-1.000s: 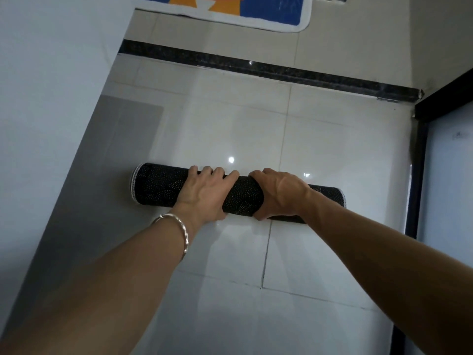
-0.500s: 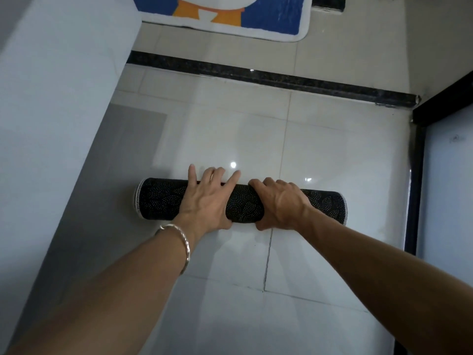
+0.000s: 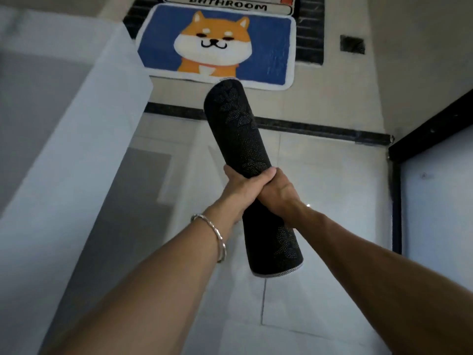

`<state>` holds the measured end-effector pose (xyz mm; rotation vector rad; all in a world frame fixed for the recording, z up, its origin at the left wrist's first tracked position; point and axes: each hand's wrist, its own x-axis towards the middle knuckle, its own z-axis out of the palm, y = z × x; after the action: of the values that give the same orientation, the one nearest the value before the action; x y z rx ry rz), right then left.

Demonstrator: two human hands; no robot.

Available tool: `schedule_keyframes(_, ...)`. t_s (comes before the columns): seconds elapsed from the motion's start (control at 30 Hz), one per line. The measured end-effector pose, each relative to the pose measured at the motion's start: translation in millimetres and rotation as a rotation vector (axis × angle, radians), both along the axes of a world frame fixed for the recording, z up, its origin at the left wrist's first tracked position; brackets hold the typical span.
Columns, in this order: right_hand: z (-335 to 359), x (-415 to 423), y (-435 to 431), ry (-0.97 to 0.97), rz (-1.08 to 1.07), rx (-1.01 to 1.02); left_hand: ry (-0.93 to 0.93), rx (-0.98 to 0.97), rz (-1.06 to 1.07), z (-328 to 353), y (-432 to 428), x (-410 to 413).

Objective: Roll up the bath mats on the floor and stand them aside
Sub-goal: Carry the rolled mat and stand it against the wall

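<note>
Head view: both hands clasp the middle of a black roll (image 3: 238, 134), held clear of the floor (image 3: 320, 175). The left hand (image 3: 239, 187) grasps it from 9 o'clock and the right hand (image 3: 277, 193) from 3 o'clock, the two touching. The roll tilts, far end toward 12 o'clock, near end toward 5. A dog mat (image 3: 266, 47) lies flat at 12 o'clock, beyond a dark sill (image 3: 320, 128). A bracelet (image 3: 217, 234) rings the left wrist.

left hand (image 3: 239, 192) grips rolled mat (image 3: 236, 129) | right hand (image 3: 279, 194) likewise (hands touching) | arms extended
</note>
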<state>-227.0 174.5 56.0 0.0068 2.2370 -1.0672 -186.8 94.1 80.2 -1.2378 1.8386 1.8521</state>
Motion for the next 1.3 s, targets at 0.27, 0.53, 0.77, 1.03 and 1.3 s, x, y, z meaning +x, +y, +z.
schedule_keyframes(0.27,184,-54,-10,0.123,-0.015,-0.261,0.266,0.005,0.074,172,-20,-65)
schedule_keyframes(0.53,388,-56,-5,0.134,-0.039,-0.329,0.288,0.024,-0.021,377,-26,-72)
schedule_keyframes(0.77,554,-37,-5,-0.046,0.094,-0.44,0.258,0.054,-0.076,530,-57,-53)
schedule_keyframes(1.03,754,-18,-36,-0.212,0.175,-0.753,0.398,0.138,-0.08,724,-100,-20)
schedule_keyframes(1.3,924,13,-60,0.015,0.246,-0.86,0.605,-0.036,-0.201,912,-128,5)
